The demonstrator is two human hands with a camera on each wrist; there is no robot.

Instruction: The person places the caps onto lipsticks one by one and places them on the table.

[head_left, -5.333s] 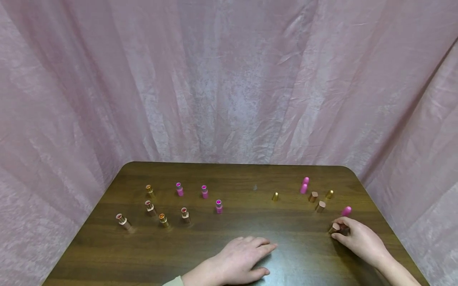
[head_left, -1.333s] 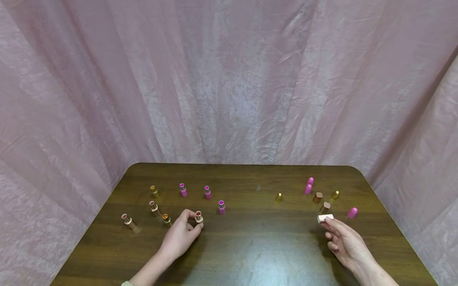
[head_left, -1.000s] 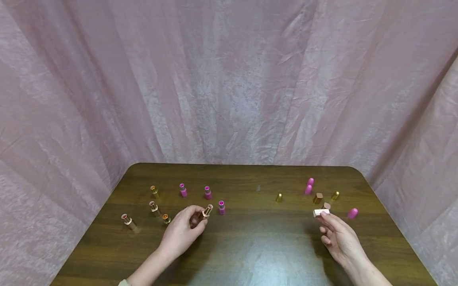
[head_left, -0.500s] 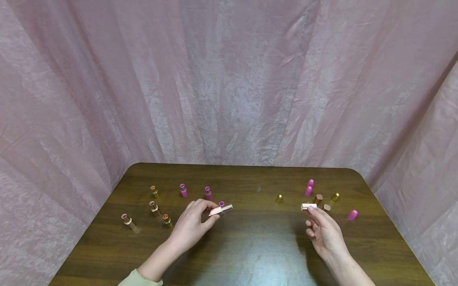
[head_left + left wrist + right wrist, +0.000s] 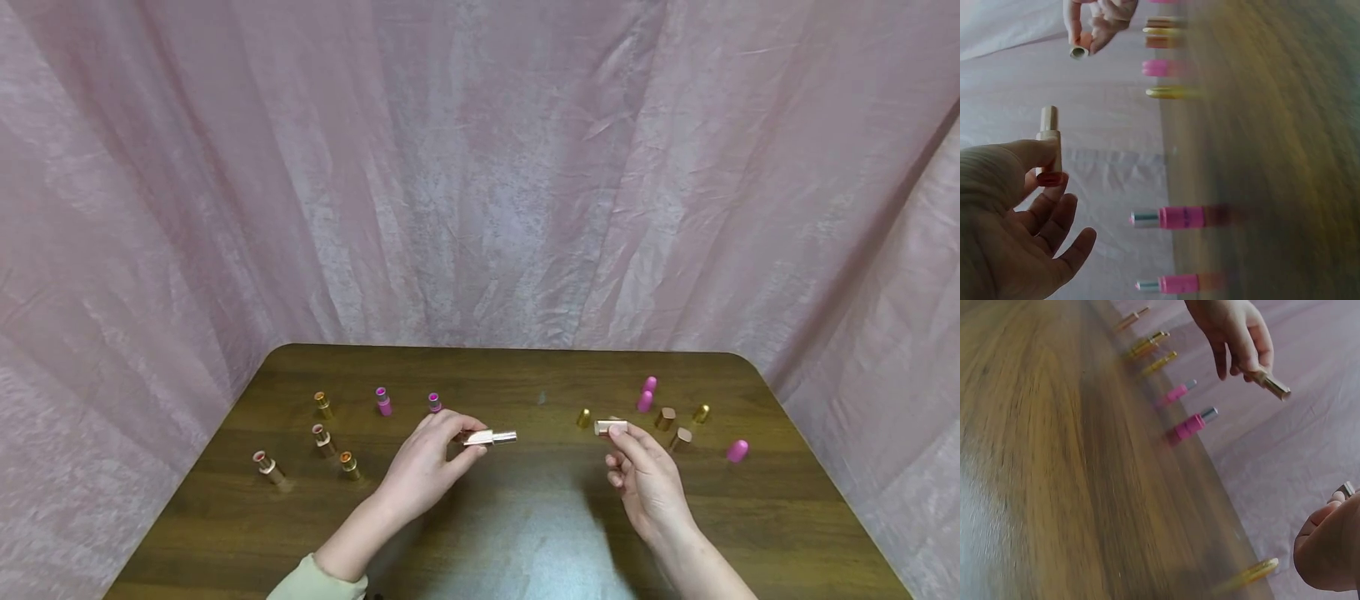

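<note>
Between thumb and fingers, my left hand [image 5: 423, 467] grips an uncapped rose-gold lipstick [image 5: 501, 437] above the table. It lies sideways, its metal neck pointing right. My right hand [image 5: 651, 483] pinches a matching lipstick cap [image 5: 604, 427], also level and raised. A gap separates the neck and the cap. In the left wrist view the cap's hollow end [image 5: 1077, 52] faces the lipstick [image 5: 1049, 147], whose dark red base shows. The right wrist view catches the lipstick [image 5: 1272, 384] from the other side; the cap [image 5: 1347, 489] is mostly hidden there by my fingers.
On the table's left stand uncapped lipsticks: gold [image 5: 348, 465], rose-gold [image 5: 268, 467] and pink [image 5: 383, 402]. One pink lipstick [image 5: 1189, 427] is hidden behind my left hand in the head view. To the right stand several gold [image 5: 584, 418], pink [image 5: 738, 451] and rose-gold caps [image 5: 682, 439]. Pink curtains surround the table [image 5: 480, 558].
My left hand, earlier flat on the table, has lifted the lipstick and tipped it sideways, moving right. My right hand has raised the cap and carried it left towards it.
</note>
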